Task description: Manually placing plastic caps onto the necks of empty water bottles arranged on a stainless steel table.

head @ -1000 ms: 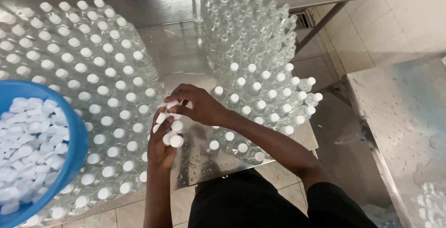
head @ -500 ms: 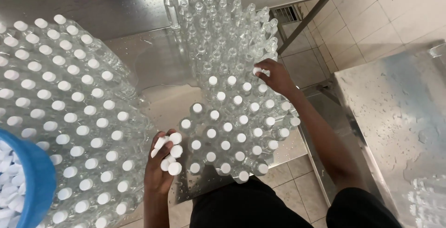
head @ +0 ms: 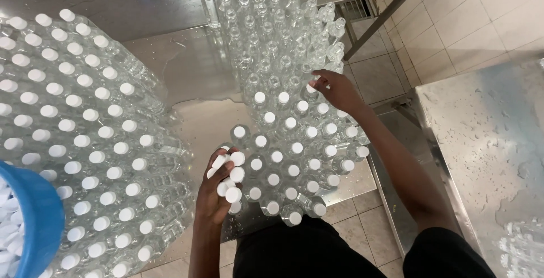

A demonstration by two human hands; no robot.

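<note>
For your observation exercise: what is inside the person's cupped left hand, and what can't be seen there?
The left hand cradles a cluster of loose white caps, several showing above the fingers. Any caps deeper in the palm are covered, so the full count cannot be told.

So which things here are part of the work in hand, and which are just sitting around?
In use:
- right hand setting a white cap on a bottle
- left hand holding a handful of white caps
- middle cluster of clear bottles, part capped

Just lying about:
- capped bottle block on the left
- blue tub of caps
- steel table
</note>
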